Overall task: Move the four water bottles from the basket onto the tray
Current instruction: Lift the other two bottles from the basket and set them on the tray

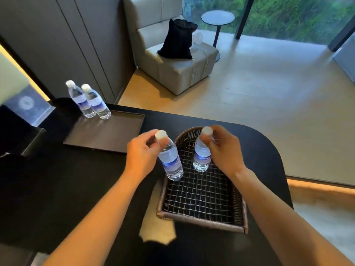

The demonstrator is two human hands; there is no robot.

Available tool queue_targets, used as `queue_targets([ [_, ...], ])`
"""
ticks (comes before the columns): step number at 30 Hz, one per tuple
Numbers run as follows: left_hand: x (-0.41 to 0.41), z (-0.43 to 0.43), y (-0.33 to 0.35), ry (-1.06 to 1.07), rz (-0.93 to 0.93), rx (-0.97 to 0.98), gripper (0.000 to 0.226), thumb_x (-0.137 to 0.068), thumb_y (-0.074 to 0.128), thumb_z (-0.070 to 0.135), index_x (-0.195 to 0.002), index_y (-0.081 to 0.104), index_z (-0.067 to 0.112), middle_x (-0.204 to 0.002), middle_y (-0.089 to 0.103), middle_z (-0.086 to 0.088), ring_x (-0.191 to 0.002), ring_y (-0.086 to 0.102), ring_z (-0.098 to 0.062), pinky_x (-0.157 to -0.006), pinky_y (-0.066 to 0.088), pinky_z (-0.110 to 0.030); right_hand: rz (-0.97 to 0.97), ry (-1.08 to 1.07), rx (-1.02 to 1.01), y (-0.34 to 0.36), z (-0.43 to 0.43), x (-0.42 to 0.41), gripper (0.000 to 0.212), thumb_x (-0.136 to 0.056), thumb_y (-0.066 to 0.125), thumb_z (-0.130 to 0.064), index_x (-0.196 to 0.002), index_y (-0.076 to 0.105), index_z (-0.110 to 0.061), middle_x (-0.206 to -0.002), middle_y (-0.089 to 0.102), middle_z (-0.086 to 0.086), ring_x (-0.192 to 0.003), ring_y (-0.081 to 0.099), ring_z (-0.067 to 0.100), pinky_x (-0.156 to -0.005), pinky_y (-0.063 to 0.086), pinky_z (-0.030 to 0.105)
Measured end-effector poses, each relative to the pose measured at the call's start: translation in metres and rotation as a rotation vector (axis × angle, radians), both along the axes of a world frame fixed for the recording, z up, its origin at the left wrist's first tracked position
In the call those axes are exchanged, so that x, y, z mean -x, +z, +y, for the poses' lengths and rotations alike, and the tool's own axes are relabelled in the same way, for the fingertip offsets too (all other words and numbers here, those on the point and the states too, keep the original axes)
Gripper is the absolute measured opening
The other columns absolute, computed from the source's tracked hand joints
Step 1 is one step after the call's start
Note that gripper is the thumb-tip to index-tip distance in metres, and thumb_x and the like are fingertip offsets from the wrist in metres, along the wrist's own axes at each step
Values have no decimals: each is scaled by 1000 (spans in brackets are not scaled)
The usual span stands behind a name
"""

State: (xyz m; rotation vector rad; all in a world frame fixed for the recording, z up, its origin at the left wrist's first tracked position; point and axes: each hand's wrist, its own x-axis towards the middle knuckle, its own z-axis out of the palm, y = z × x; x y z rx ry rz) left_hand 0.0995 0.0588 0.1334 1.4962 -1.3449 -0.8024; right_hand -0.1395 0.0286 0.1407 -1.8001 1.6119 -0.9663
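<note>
Two bottles (87, 101) already stand on the tray (107, 135) at ten o'clock. Each hand, left (142, 152) and right (223, 150), pinches a remaining bottle by its neck, left bottle (171, 160) and right bottle (201, 154), at the basket (201, 221). Next comes carrying both over and setting them upright on the tray.

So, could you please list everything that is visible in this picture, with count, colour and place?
Water bottles on tray: two, clear with white caps, far-left corner of tray.
Water bottles in hands: two, clear, over the basket.
Tray: one, dark brown, table left.
Basket: one, brown woven, table right.
Table: one, black.
Sofa: one, grey, behind the table.
Bag: one, black, on sofa.
Side table: one, round, grey, by window.
Box: one, dark blue, far left.
Left hand: grips left bottle's neck.
Right hand: grips right bottle's neck.
</note>
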Motion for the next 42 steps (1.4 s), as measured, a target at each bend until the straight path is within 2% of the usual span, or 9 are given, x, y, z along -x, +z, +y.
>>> queue_targets([
  [5,-57,-18,26,-3,59,38,15,-89,74,34,-101,72,43,-98,76,21,-94,70,2,-69,57,-14,-1,18,84,21,-26,-64,32,-98,63,-38,-118,63,-14,-110,75,4,-97,70,20,-85,60,41],
  [11,-154,-55,27,23,-15,72,24,-90,75,26,-115,75,25,-104,77,10,-102,70,-7,-86,58,-26,-20,2,120,22,-63,-156,29,-96,66,-38,-113,64,-15,-104,74,4,-94,69,24,-79,58,43],
  [15,-218,-86,11,77,-45,43,33,-88,78,24,-120,74,14,-106,77,-2,-100,71,-14,-81,55,-20,-55,-33,97,8,-90,-217,24,-95,67,-35,-108,66,-14,-100,73,0,-93,68,20,-76,52,34],
  [18,-254,-113,-4,62,-32,30,31,-89,77,23,-118,75,13,-104,77,-3,-98,71,-17,-85,57,-27,-82,-77,47,-7,-113,-257,23,-96,67,-37,-108,66,-18,-100,72,-5,-95,67,17,-74,49,28],
  [22,-278,-152,-24,27,-36,52,30,-90,75,24,-117,75,13,-102,76,1,-93,69,-9,-80,52,-14,-75,-124,40,-28,-141,-300,24,-97,65,-38,-112,65,-19,-102,71,-5,-94,66,17,-73,50,27],
  [26,-287,-186,-43,-59,-74,41,26,-91,74,24,-114,75,12,-99,78,-6,-95,71,-26,-84,57,-40,-88,-167,19,-43,-165,-326,26,-98,62,-42,-113,65,-21,-102,72,-3,-94,66,19,-79,54,36],
  [28,-287,-203,-54,-73,-121,24,29,-90,75,26,-116,75,14,-99,78,-6,-93,70,-27,-83,56,-42,-87,-182,7,-51,-175,-332,26,-98,62,-42,-114,64,-21,-104,71,-3,-96,66,20,-80,55,37],
  [36,-287,-251,-85,-103,-106,-8,17,-87,74,29,-102,74,20,-74,66,9,-60,50,2,-63,44,-29,-48,-216,-55,-77,-215,-340,26,-98,64,-33,-120,63,-18,-115,72,3,-100,64,18,-85,57,37],
  [42,-286,-270,-93,-74,-70,4,25,-88,76,22,-112,75,15,-69,61,24,-59,51,14,-63,40,-13,-55,-221,-66,-86,-234,-346,24,-98,64,-28,-119,63,-16,-114,73,6,-101,65,21,-87,58,43],
])
